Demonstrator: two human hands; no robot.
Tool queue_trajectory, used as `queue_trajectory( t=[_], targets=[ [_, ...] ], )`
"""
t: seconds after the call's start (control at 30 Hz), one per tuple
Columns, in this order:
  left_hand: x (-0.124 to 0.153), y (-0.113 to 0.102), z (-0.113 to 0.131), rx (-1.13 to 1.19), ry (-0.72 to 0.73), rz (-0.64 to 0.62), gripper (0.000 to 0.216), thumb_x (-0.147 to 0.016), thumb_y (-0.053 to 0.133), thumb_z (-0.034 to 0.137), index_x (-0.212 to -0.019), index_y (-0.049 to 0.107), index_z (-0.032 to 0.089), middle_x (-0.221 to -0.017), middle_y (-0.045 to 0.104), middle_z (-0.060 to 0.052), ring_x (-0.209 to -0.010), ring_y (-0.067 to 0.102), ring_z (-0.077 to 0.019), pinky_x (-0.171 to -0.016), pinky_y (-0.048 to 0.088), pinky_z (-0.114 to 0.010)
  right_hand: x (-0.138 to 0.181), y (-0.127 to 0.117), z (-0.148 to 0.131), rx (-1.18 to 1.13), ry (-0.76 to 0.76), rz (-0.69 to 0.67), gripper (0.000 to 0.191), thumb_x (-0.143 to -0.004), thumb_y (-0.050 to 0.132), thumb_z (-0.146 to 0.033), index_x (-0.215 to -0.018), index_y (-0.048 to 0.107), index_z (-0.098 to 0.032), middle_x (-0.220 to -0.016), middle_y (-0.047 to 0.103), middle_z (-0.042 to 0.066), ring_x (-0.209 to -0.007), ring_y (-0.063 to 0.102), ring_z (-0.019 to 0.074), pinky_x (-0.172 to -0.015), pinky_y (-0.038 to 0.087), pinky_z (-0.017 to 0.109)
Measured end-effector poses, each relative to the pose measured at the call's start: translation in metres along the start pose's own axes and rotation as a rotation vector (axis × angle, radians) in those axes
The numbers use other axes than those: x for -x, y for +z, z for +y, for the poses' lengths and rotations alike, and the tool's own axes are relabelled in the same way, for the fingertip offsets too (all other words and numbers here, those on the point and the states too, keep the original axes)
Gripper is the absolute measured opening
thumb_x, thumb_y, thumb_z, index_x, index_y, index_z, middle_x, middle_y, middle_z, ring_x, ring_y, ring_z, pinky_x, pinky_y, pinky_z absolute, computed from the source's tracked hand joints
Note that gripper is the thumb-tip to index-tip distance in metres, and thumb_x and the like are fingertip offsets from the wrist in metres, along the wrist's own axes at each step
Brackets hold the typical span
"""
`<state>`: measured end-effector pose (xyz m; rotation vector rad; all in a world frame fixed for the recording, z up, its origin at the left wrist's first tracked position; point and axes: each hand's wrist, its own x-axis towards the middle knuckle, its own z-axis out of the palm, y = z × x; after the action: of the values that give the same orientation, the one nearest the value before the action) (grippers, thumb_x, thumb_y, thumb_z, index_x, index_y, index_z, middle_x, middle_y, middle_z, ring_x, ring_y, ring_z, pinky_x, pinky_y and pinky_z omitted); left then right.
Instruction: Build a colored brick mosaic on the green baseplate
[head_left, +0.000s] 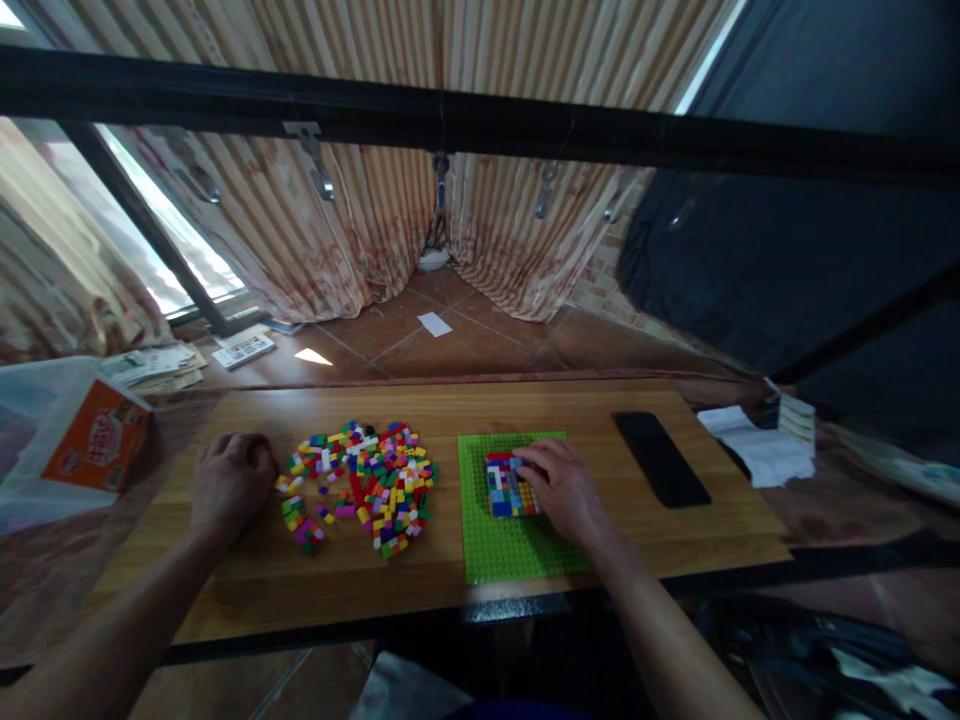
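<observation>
On the green studded baseplate sits a compact block of small toy bricks, mostly blue with red, white and orange ones. My right hand reaches over its right side, thumb and fingers pinched together at the top surface. Whatever is between those fingertips is too small and covered to make out. Loose coloured bricks lie spread in a wide heap left of the baseplate. Beside the heap's left edge, my left hand rests on the tabletop with its fingers curled in, and no brick shows in it.
A black phone lies on the wooden table, right of the baseplate. White papers lie beyond the table's right end. At the far left stands a translucent bin with an orange label. A dark bar crosses above the table.
</observation>
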<state>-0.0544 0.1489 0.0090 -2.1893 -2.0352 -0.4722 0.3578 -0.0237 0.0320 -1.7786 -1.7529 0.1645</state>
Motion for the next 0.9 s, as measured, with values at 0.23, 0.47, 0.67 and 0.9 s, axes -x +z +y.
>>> queue_trajectory(
  t=[0.23, 0.47, 0.67, 0.9],
  targets=[
    [0.001, 0.004, -0.002, -0.013, 0.011, 0.029, 0.031, -0.087, 0.04, 0.029, -0.1, 0.065, 0.015, -0.105, 0.063, -0.011, -0.103, 0.055, -0.027, -0.092, 0.046, -0.039, 0.004, -0.001, 0.002, -0.076, 0.082, 0.054, 0.022, -0.086, 0.058, -0.032, -0.102, 0.069, -0.022, -0.1, 0.067, 0.007, -0.098, 0.059, 0.0223, -0.09, 0.046, 0.04],
    [0.001, 0.002, 0.0, -0.018, 0.003, 0.026, 0.031, -0.087, 0.04, 0.028, -0.099, 0.065, 0.015, -0.105, 0.063, -0.012, -0.102, 0.055, -0.0265, -0.092, 0.046, -0.038, 0.001, 0.005, 0.003, -0.091, 0.174, 0.094, 0.037, -0.087, 0.052, -0.044, -0.11, 0.066, -0.02, -0.11, 0.065, 0.011, -0.107, 0.056, 0.0246, -0.097, 0.043, 0.044],
    [0.003, 0.0, 0.002, 0.027, -0.002, 0.039, 0.03, -0.086, 0.041, 0.026, -0.097, 0.066, 0.014, -0.105, 0.063, -0.013, -0.102, 0.055, -0.0267, -0.092, 0.046, -0.039, -0.005, 0.016, 0.004, -0.127, 0.272, 0.015, 0.043, -0.085, 0.052, -0.05, -0.109, 0.068, -0.018, -0.112, 0.066, 0.012, -0.108, 0.057, 0.0256, -0.098, 0.041, 0.046],
    [0.004, 0.002, 0.003, 0.065, -0.007, 0.055, 0.032, -0.085, 0.04, 0.027, -0.096, 0.066, 0.013, -0.1, 0.063, -0.014, -0.1, 0.056, -0.029, -0.09, 0.046, -0.041, -0.011, 0.012, 0.005, -0.339, 0.439, -0.093, 0.041, -0.077, 0.06, -0.052, -0.099, 0.073, -0.019, -0.1, 0.073, 0.009, -0.091, 0.066, 0.024, -0.086, 0.048, 0.04]
  ],
)
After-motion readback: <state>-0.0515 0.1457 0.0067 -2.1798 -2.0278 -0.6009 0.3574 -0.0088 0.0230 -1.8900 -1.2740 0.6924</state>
